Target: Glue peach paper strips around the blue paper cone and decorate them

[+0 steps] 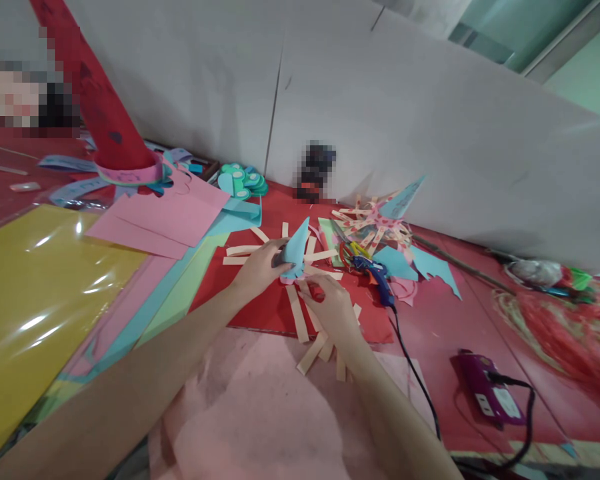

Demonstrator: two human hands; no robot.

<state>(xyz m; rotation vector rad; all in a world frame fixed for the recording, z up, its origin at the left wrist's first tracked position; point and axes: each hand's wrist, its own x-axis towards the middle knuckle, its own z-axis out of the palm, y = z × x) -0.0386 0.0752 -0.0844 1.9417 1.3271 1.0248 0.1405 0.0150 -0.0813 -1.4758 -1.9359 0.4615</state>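
Note:
A light blue paper cone (296,250) stands point up, leaning a little right, with a notched lower edge and a bit of pink at its base. My left hand (265,267) is closed around the cone's left side. At the base my right hand (330,300) has its fingers curled and pinched close to the rim; what lies between the fingertips is too small to make out. Pale paper strips (297,313) spread outward from under the cone over a red sheet (215,287). More loose strips (313,353) lie below my right hand.
Right of the cone lie a blue glue gun (380,277), scissors (341,233) and blue paper scraps (433,267). A similar finished-looking cone (403,200) stands behind. A purple power strip (487,387) is at right. Left are pink sheets (180,207), yellow sheets (55,280) and a tall red cone (105,100).

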